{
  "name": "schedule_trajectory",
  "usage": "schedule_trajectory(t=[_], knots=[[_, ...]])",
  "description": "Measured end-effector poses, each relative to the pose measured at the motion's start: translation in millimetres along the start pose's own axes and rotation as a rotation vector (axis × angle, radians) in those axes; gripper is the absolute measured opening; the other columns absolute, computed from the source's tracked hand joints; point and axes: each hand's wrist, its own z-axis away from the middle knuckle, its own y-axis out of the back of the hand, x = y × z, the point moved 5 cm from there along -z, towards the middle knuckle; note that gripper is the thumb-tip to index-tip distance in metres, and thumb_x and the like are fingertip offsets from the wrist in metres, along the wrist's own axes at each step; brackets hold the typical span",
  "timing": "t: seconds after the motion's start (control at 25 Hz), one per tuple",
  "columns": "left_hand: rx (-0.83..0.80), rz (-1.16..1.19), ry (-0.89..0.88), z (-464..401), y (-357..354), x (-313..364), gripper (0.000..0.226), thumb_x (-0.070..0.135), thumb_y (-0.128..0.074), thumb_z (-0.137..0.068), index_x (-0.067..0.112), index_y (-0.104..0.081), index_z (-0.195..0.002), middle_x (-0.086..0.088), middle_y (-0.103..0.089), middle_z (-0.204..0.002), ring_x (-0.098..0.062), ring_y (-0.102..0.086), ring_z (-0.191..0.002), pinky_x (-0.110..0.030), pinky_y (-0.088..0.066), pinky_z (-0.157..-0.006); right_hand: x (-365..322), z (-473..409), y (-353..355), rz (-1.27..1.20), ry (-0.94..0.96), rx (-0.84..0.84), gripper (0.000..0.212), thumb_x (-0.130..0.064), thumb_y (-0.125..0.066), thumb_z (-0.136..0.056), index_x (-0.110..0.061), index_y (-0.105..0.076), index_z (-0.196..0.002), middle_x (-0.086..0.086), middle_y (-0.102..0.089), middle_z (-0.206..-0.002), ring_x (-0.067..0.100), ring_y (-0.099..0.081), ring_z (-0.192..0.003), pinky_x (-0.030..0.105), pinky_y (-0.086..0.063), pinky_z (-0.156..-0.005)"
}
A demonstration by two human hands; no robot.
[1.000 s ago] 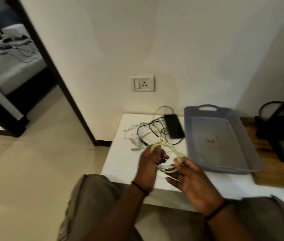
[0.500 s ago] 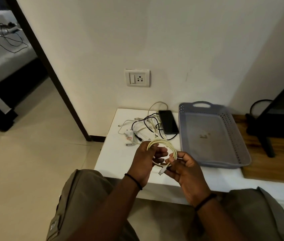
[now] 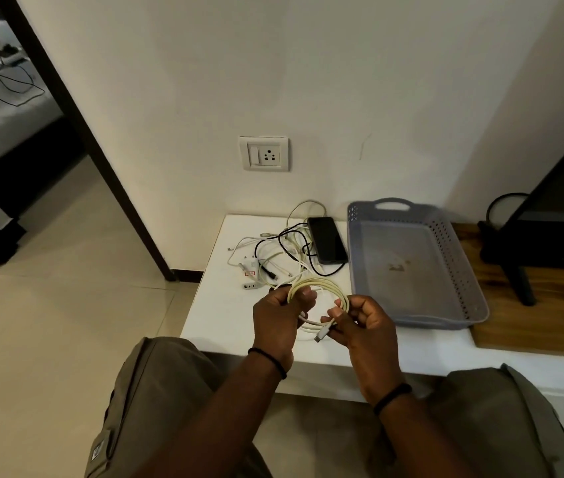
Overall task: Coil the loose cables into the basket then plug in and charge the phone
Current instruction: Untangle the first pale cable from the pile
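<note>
A cream-white cable [image 3: 329, 286] is wound into a loop above the front of the low white table [image 3: 225, 319]. My left hand [image 3: 279, 320] grips the loop's left side. My right hand [image 3: 365, 324] pinches its right side and the free plug end [image 3: 322, 334]. Behind lie tangled black and white loose cables [image 3: 284, 253] and a white charger plug [image 3: 249, 265]. A black phone [image 3: 327, 239] lies face up beside the grey perforated basket [image 3: 460, 257], which holds no cables. A wall socket [image 3: 264, 153] sits above.
The table stands against the wall, with a dark door frame [image 3: 101, 160] to its left and tiled floor below. Right of the basket, a wooden surface [image 3: 532, 305] carries a black stand [image 3: 515, 270]. My knees are at the bottom of the view.
My right hand has curled in and now pinches the plug end against the coil. The loop looks tighter. The view has shifted slightly; the other items lie as before.
</note>
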Motion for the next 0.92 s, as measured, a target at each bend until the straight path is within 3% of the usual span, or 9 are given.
schedule_trajectory(t=[0.12,0.24,0.32,0.4,0.48,0.6,0.72,0.92], knots=[[-0.098,0.14,0.085,-1,-5,2,0.012,0.008,-0.064,-0.09,0.001,-0.069,-0.099,-0.018,-0.073,-0.081,-0.028,-0.073,-0.076,-0.033,-0.06,-0.073,2,-1,2,-0.01,-0.006,0.001,0.011,-0.009,-0.065,-0.091,-0.007,-0.063,-0.101,0.01,-0.073,-0.091,0.02,-0.073,-0.081,0.022,-0.057,-0.063],[-0.3,0.211,0.163,-1,-10,7,0.021,0.01,-0.062,-0.087,0.0,-0.065,-0.105,-0.013,-0.069,-0.071,-0.023,-0.069,-0.062,-0.032,-0.06,-0.066,2,-2,4,-0.027,-0.011,-0.004,0.012,-0.01,-0.064,-0.092,-0.006,-0.064,-0.103,0.01,-0.073,-0.092,0.021,-0.073,-0.081,0.022,-0.057,-0.062],[-0.425,0.225,0.191,0,-11,10,0.031,0.015,-0.062,-0.083,0.001,-0.063,-0.111,-0.011,-0.067,-0.07,-0.02,-0.067,-0.061,-0.03,-0.059,-0.066,3,-3,4,-0.022,-0.016,-0.004,0.011,-0.009,-0.064,-0.092,-0.007,-0.064,-0.102,0.009,-0.073,-0.091,0.02,-0.073,-0.08,0.021,-0.056,-0.061],[-0.478,0.178,0.189,-1,-8,9,0.035,0.016,-0.063,-0.082,0.001,-0.063,-0.115,-0.011,-0.066,-0.07,-0.023,-0.068,-0.069,-0.034,-0.058,-0.076,5,-4,6,-0.021,-0.019,0.008,0.011,-0.008,-0.065,-0.091,-0.007,-0.064,-0.102,0.01,-0.073,-0.091,0.021,-0.073,-0.08,0.022,-0.057,-0.061],[-0.437,-0.034,0.125,-6,-2,5,0.029,0.017,-0.067,-0.085,0.003,-0.066,-0.11,-0.012,-0.069,-0.072,-0.027,-0.07,-0.081,-0.039,-0.055,-0.087,7,-6,10,-0.008,-0.022,0.035,0.011,-0.008,-0.067,-0.09,-0.007,-0.065,-0.1,0.01,-0.072,-0.09,0.021,-0.073,-0.079,0.023,-0.057,-0.062],[-0.29,-0.38,-0.019,-9,4,3,0.009,0.012,-0.068,-0.088,0.006,-0.071,-0.095,-0.013,-0.075,-0.083,-0.02,-0.07,-0.079,-0.033,-0.052,-0.075,13,-9,17,-0.001,-0.036,0.069,0.009,-0.008,-0.068,-0.089,-0.008,-0.067,-0.098,0.01,-0.074,-0.086,0.024,-0.073,-0.079,0.027,-0.059,-0.064],[-0.249,-0.319,0.05,-6,4,-2,0.006,0.011,-0.067,-0.089,0.007,-0.07,-0.091,-0.016,-0.074,-0.086,-0.024,-0.072,-0.075,-0.032,-0.056,-0.068,15,-10,21,-0.035,-0.065,0.094,0.013,-0.008,-0.069,-0.088,-0.007,-0.069,-0.101,0.01,-0.075,-0.086,0.024,-0.074,-0.079,0.028,-0.06,-0.063],[-0.25,-0.239,0.134,-6,-1,-8,0.021,0.022,-0.067,-0.09,0.002,-0.07,-0.095,-0.016,-0.075,-0.091,-0.024,-0.073,-0.076,-0.036,-0.058,-0.073,17,-16,29,-0.059,-0.113,0.13,0.02,-0.009,-0.071,-0.087,-0.007,-0.068,-0.107,0.008,-0.075,-0.092,0.019,-0.075,-0.079,0.026,-0.059,-0.061]])
